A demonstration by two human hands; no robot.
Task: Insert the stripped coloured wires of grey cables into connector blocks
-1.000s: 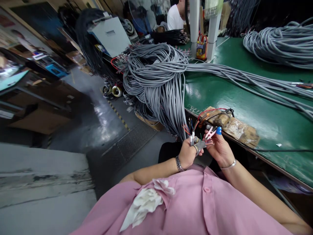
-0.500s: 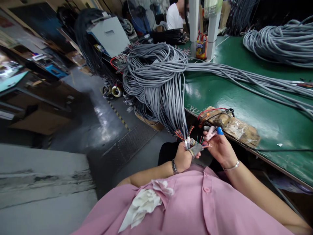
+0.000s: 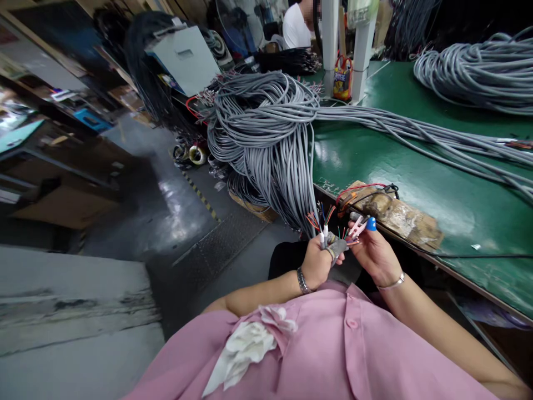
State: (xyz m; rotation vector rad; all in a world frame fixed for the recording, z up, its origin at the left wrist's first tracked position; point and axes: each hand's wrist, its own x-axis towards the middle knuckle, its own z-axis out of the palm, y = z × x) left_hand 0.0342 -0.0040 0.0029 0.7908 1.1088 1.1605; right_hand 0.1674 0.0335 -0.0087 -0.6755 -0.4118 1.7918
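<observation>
My left hand is closed round the ends of grey cables, its thumb wrapped in a grey cover. White sleeves and fanned coloured wires stick up out of that grip. Beside it, my right hand has a blue cap on one finger and others wrapped in pale tape. Its fingertips are pressed together at thin coloured wires between the hands. The grey cable bundle hangs over the table edge down to my left hand.
A worn wooden block with red and black leads lies at the edge of the green table. Another cable coil sits at the back right. White posts rise behind, and a person in white is beyond.
My left hand has shifted slightly right with the cable ends, nearer my right hand. My right hand has moved a little left, its fingers more closed.
</observation>
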